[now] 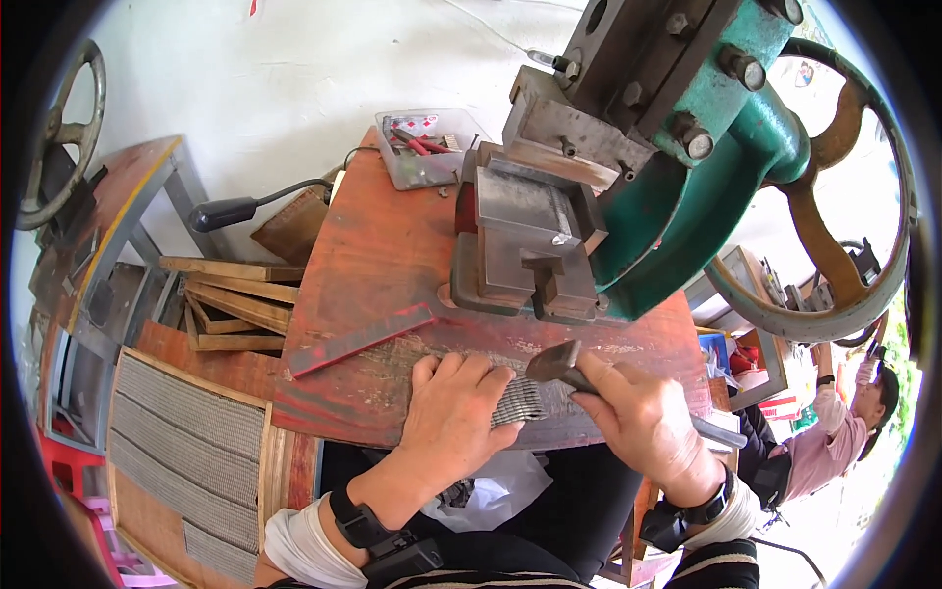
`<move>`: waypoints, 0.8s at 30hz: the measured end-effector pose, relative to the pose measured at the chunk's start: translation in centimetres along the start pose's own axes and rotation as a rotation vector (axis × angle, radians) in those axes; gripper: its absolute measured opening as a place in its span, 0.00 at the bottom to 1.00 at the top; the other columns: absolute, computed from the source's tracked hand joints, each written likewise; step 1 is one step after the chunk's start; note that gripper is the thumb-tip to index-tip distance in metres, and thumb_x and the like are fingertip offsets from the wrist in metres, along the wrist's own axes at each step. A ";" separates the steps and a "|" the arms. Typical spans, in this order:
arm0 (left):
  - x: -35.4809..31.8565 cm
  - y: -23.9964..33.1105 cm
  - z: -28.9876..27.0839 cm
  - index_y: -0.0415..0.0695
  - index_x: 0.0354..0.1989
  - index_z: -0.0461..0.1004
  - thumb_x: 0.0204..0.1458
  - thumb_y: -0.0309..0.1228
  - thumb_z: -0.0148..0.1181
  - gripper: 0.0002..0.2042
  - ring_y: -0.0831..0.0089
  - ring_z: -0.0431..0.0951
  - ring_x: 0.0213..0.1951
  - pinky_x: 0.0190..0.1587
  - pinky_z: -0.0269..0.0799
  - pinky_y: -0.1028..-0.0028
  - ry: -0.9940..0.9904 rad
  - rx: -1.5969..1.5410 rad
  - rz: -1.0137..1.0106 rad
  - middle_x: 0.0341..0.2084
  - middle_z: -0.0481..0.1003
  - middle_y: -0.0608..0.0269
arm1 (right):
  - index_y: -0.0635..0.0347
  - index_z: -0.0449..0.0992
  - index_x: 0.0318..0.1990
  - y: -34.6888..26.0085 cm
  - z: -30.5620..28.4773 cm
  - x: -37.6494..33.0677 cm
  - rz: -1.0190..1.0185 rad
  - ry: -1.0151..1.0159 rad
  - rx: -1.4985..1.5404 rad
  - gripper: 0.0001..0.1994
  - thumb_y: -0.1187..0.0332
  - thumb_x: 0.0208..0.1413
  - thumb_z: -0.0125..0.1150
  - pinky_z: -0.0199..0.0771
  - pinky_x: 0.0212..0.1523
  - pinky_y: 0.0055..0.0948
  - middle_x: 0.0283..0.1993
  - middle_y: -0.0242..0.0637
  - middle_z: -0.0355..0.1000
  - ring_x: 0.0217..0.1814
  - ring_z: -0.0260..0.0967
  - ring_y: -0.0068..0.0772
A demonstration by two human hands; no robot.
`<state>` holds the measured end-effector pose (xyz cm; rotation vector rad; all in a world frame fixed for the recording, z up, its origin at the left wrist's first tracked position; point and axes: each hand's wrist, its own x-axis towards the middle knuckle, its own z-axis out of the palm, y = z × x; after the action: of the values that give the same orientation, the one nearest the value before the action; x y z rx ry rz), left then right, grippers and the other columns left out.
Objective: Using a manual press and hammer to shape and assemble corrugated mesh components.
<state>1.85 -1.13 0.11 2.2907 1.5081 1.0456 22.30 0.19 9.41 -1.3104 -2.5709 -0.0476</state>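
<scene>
I recorded one ribbed grey piece (518, 402), at the table's (373, 265) six-o'clock edge, held between left hand's (449, 417) thumb and forefinger; one hammer (555, 362), right hand (643, 417) closed round it; one eight-o'clock tray (266, 437), seemingly mostly filled, whose last row lay incomplete.

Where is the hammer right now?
In the head view, the hammer is right of centre, gripped in the right hand, its head near the ridged grey piece under the left hand.

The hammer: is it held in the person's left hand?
No; the hammer is gripped in the right hand, while the left hand rests at a ribbed metal piece.
</scene>
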 end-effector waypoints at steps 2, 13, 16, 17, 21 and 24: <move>0.1 0.1 -0.2 0.45 0.46 0.77 0.37 0.39 0.73 0.25 0.62 0.71 0.48 0.55 0.58 0.59 -0.024 -0.002 -0.017 0.41 0.74 0.62 | 0.50 0.74 0.54 0.1 0.4 -0.1 0.005 -0.061 -0.030 0.20 0.64 0.52 0.66 0.75 0.24 0.42 0.25 0.40 0.72 0.25 0.74 0.49; 0.0 0.0 -0.2 0.44 0.46 0.76 0.37 0.39 0.73 0.25 0.62 0.70 0.48 0.55 0.58 0.58 -0.037 -0.005 -0.015 0.41 0.73 0.61 | 0.51 0.73 0.55 0.1 0.1 0.3 -0.005 -0.016 -0.010 0.21 0.64 0.53 0.66 0.75 0.23 0.41 0.24 0.38 0.71 0.23 0.74 0.46; 0.0 -0.2 -0.1 0.44 0.46 0.76 0.37 0.39 0.73 0.25 0.62 0.70 0.48 0.54 0.58 0.58 -0.032 -0.002 -0.010 0.41 0.73 0.61 | 0.51 0.73 0.56 -0.1 -0.5 0.3 -0.009 -0.024 -0.018 0.21 0.64 0.53 0.66 0.75 0.23 0.40 0.24 0.38 0.71 0.23 0.74 0.46; -0.1 -0.3 -0.1 0.44 0.46 0.76 0.37 0.39 0.73 0.25 0.62 0.70 0.48 0.54 0.58 0.58 -0.030 0.000 -0.005 0.41 0.73 0.61 | 0.51 0.73 0.56 -0.2 -0.8 0.5 -0.003 -0.051 -0.034 0.21 0.64 0.53 0.66 0.75 0.23 0.40 0.24 0.38 0.72 0.24 0.74 0.47; 0.1 -0.2 0.0 0.44 0.48 0.76 0.36 0.40 0.73 0.27 0.60 0.70 0.47 0.54 0.57 0.58 -0.038 -0.004 -0.012 0.42 0.73 0.61 | 0.52 0.73 0.55 0.1 0.4 0.4 0.017 -0.108 0.027 0.20 0.65 0.53 0.66 0.74 0.24 0.42 0.25 0.40 0.73 0.25 0.74 0.50; 0.1 -0.2 0.1 0.44 0.47 0.76 0.36 0.40 0.73 0.27 0.61 0.70 0.47 0.54 0.57 0.58 -0.058 -0.016 -0.026 0.42 0.73 0.61 | 0.54 0.72 0.54 -0.3 -0.9 0.7 0.004 -0.019 0.091 0.20 0.66 0.53 0.66 0.75 0.25 0.43 0.25 0.43 0.74 0.27 0.75 0.52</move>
<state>1.75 -0.96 -0.03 2.2644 1.4975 0.9722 21.88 0.43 10.45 -1.2888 -2.5537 0.0815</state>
